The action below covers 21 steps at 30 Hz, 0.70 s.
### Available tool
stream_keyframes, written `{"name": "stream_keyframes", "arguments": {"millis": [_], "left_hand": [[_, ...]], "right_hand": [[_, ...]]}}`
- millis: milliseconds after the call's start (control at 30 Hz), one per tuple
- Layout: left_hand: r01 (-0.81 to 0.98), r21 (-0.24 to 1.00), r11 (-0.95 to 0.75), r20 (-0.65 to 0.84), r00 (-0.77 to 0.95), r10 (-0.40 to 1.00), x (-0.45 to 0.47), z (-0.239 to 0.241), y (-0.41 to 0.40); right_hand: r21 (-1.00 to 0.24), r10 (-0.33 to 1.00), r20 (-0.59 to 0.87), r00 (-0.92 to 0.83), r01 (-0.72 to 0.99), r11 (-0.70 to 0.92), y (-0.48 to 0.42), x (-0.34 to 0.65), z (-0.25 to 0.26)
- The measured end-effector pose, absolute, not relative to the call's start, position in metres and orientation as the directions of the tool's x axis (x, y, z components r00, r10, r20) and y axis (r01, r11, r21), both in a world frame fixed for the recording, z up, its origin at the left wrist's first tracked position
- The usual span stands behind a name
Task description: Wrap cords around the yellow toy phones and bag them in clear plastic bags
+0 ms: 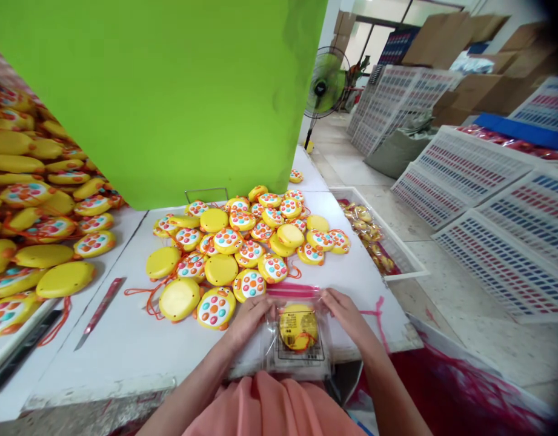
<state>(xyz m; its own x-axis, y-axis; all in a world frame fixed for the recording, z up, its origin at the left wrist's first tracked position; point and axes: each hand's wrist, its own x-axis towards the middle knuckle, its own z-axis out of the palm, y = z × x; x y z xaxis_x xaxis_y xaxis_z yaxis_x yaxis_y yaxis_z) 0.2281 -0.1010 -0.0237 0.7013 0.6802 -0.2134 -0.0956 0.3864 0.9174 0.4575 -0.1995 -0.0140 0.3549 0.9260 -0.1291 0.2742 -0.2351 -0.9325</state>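
At the table's front edge lies a clear plastic bag [272, 354] with printed black text and a pink strip along its top. Inside it shows a round yellow toy [298, 324] with an orange cord. My left hand [254, 315] pinches the bag's upper left corner, and my right hand [342, 306] grips the upper right corner. Just beyond the bag spreads a loose pile of yellow duck-like toys [221, 269], some face up with coloured dots, others showing plain yellow backs. The nearest toy [215, 307] sits left of my left hand.
A red utility knife [99, 312] lies on the white table [124, 357]. More toys are heaped at left [42, 254]. A tall green panel [169, 103] stands behind. Right of the table are a white crate [406, 266] holding wrapped items, stacked white crates [488, 242] and a fan [322, 88].
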Motion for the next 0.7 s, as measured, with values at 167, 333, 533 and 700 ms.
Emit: {"name": "stream_keyframes", "arguments": {"millis": [167, 333, 533, 700], "left_hand": [[0.020, 0.960, 0.280, -0.226, 0.644, 0.731, 0.233, -0.025, -0.108], [0.251, 0.950, -0.187, -0.022, 0.651, 0.759, 0.241, -0.025, -0.116], [0.460, 0.624, -0.632, 0.106, 0.751, 0.651, 0.255, -0.033, -0.136], [0.330, 0.824, -0.460, 0.100, 0.715, 0.692, 0.262, -0.049, -0.137]], "right_hand": [[-0.914, 0.955, -0.164, 0.246, 0.326, -0.241, -0.202, 0.469, 0.006], [-0.962, 0.600, 0.162, 0.783, 0.262, -0.082, -0.203, 0.519, 0.035], [-0.871, 0.488, 0.451, 0.748, 0.487, 0.060, -0.175, 0.490, 0.039], [-0.652, 0.927, 0.365, 0.084, 0.734, 0.190, -0.140, 0.391, 0.024]]}}
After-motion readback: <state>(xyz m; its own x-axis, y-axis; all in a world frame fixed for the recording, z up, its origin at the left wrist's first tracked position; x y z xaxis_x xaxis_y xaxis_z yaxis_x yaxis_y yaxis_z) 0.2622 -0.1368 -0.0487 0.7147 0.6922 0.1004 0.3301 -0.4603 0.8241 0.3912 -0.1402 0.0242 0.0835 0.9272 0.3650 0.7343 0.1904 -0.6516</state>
